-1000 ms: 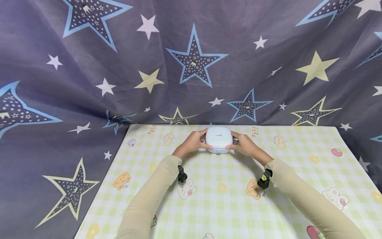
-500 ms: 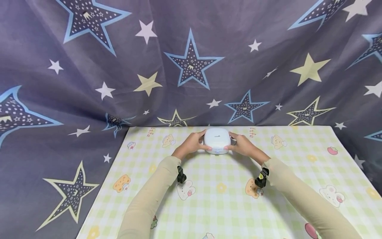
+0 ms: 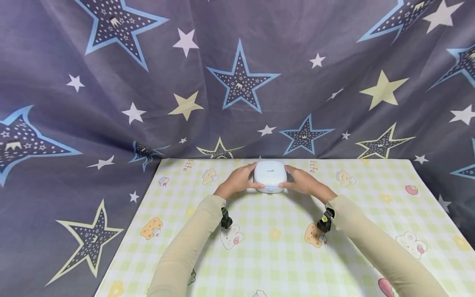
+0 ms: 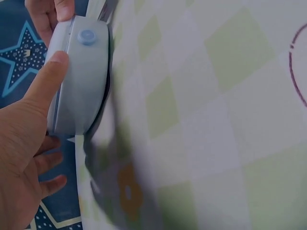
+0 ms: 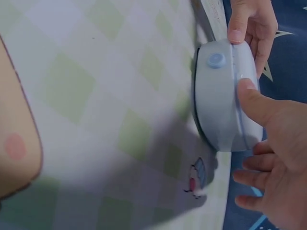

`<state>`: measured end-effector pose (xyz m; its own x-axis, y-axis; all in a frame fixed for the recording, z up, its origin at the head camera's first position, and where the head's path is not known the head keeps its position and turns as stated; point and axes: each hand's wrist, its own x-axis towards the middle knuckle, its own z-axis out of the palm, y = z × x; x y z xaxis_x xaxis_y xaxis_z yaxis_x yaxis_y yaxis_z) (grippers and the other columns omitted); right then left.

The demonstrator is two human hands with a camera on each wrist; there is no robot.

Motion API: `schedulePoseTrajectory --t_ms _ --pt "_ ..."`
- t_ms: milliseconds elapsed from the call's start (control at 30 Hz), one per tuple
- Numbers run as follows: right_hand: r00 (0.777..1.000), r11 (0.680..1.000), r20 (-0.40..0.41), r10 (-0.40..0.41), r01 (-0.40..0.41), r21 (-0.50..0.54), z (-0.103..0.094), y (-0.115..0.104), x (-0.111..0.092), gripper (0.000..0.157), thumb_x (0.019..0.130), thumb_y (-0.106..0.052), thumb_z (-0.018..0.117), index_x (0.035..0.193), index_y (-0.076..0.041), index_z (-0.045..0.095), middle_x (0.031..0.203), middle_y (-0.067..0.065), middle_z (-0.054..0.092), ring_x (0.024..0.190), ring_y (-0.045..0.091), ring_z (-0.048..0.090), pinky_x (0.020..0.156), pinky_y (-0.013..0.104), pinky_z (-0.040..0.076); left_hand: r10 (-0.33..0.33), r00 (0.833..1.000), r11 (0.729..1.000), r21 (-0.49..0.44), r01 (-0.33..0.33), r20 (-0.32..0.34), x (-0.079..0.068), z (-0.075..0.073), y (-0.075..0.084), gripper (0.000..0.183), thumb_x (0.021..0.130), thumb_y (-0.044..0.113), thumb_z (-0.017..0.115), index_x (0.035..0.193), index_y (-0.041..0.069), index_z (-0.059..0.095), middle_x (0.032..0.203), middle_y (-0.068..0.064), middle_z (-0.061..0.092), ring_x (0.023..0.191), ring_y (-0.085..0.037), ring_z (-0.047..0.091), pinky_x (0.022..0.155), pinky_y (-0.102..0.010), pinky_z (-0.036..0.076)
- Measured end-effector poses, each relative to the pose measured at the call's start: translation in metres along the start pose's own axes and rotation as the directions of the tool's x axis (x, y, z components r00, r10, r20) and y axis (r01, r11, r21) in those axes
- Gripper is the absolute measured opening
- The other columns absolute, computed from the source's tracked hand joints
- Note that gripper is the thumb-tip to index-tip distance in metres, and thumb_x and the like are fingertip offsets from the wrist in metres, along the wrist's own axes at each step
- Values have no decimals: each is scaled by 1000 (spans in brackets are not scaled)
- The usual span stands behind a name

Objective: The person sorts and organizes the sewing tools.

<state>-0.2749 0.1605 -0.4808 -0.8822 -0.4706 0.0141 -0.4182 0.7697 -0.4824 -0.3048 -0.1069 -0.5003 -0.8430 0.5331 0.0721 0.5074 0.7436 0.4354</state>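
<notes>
A white rounded case (image 3: 269, 173) with a lid and a round front button rests on the checked cloth near the table's far edge. My left hand (image 3: 238, 180) grips its left side, thumb on the lid's front edge. From the opposite side my right hand (image 3: 302, 181) holds it the same way. Both wrist views show the lid seam of the white case (image 4: 86, 91) along the thumbs, and the lid looks closed. In the right wrist view, the blue-tinged button (image 5: 216, 60) is untouched. The fingers behind the case are partly hidden.
A green-and-white checked tablecloth (image 3: 274, 260) with cartoon prints covers the table. Directly behind its far edge hangs a dark curtain (image 3: 237, 123) with stars. A thin pale strip (image 5: 214, 18) with dark marks shows past the case.
The head view has shifted slightly. Both hands keep their hold on the white case, which stays in place on the table.
</notes>
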Motion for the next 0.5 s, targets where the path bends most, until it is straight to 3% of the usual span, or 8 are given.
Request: schedulePoseTrajectory --t_ms 67,233,367,500 --pt "1000 998 2 2 -1 -62 -3 -1 1 86 94 -39 73 149 16 36 150 36 43 136 49 49 115 62 38 1 1000 998 69 -1 5 2 -1 1 102 81 55 81 156 2 37 155 -19 47 141 -37 49 119 -48 39" --pt "997 973 57 46 -32 -228 -9 -4 5 88 96 -52 66 153 7 36 161 31 30 152 48 24 121 72 13 -9 1000 972 235 2 28 4 -1 4 102 85 65 72 157 3 36 163 -19 36 155 -39 24 124 -62 21" --pt "988 949 123 94 -52 -310 -11 -6 8 93 97 -61 56 161 -1 24 168 24 15 157 44 3 123 68 -6 -36 998 944 329 17 49 6 0 4 106 88 74 61 163 9 23 170 -15 21 160 -34 8 127 -61 9" --pt "984 931 136 113 -57 -360 -15 -6 12 101 95 -70 51 165 -10 10 172 16 6 159 38 -3 124 64 -12 -69 994 935 353 36 81 11 -2 5 105 89 82 45 166 19 9 173 -7 9 160 -31 -1 128 -60 2"
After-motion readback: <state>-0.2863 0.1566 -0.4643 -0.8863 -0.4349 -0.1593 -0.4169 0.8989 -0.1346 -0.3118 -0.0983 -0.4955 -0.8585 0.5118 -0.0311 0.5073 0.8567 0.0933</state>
